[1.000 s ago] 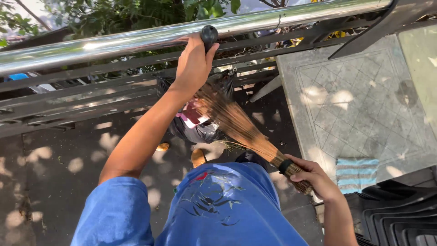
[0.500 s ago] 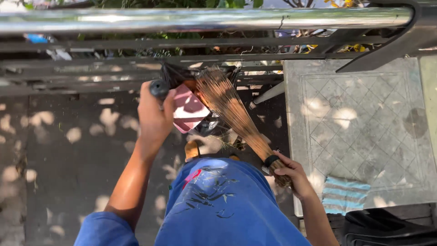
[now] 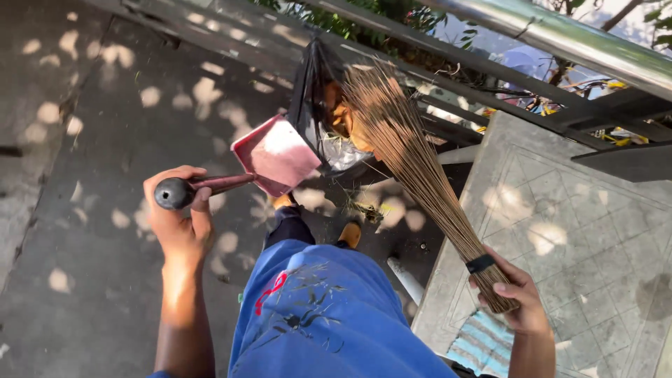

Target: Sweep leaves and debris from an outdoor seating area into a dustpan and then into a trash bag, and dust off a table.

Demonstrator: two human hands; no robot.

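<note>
My left hand point(image 3: 180, 224) grips the dark handle of a red dustpan point(image 3: 276, 155), whose pan tilts toward a black rubbish bag point(image 3: 313, 94). My right hand point(image 3: 516, 301) holds the bound end of a stick broom point(image 3: 413, 171). The broom's bristles fan out up and left, their tips at the bag's open mouth, where orange and pale litter shows. My blue shirt fills the bottom middle, with my feet in orange footwear below the dustpan.
A metal railing point(image 3: 560, 31) runs across the top with plants behind it. A patterned stone slab point(image 3: 588, 231) lies at the right, with a striped cloth point(image 3: 483, 343) at its near corner. The grey paved ground point(image 3: 84, 140) spreads to the left.
My left hand came down from the railing with the dustpan handle and now holds it lower left. The view has swung down, and the bag is now in sight.
</note>
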